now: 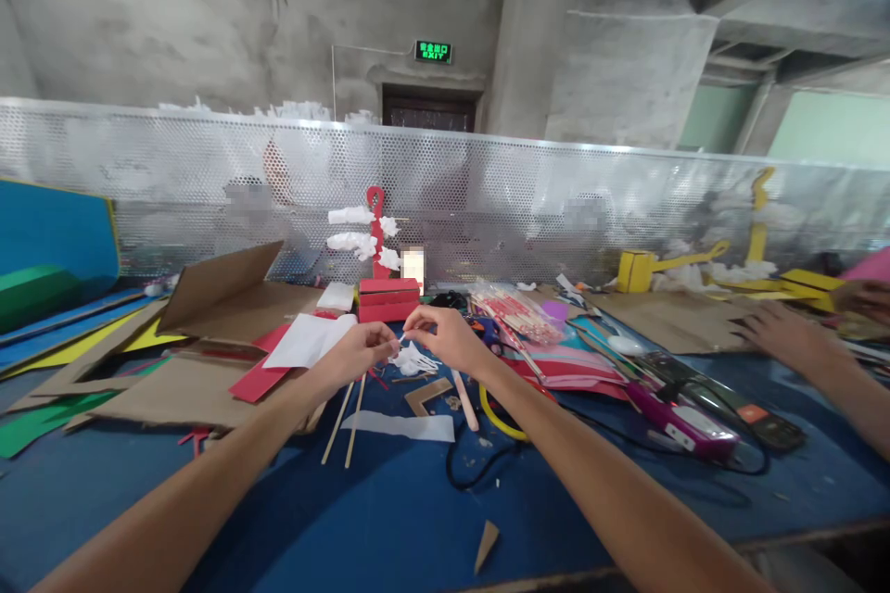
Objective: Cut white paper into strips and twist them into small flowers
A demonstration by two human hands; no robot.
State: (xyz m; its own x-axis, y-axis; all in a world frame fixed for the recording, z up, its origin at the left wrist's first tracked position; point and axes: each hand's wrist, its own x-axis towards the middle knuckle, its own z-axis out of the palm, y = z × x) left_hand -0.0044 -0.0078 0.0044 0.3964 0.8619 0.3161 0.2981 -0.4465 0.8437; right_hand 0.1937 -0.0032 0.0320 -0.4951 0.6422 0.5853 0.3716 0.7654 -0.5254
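My left hand (358, 349) and my right hand (445, 334) meet over the blue table (292, 519), both pinched on a small piece of white tissue paper (412, 358) with frayed strips hanging from it. Behind them stands a red paper tree model (379, 259) on a red box base, with white tissue tufts stuck to its trunk. A white paper sheet (306, 340) lies just left of my left hand.
Brown cardboard sheets (215, 296), red and green paper, wooden sticks (348, 417), a yellow ring (497, 417), a magenta glue gun (678, 422) and a packet of sticks (518, 310) litter the table. Another person's hand (779, 329) rests at the right. A perforated metal screen (626, 195) stands behind.
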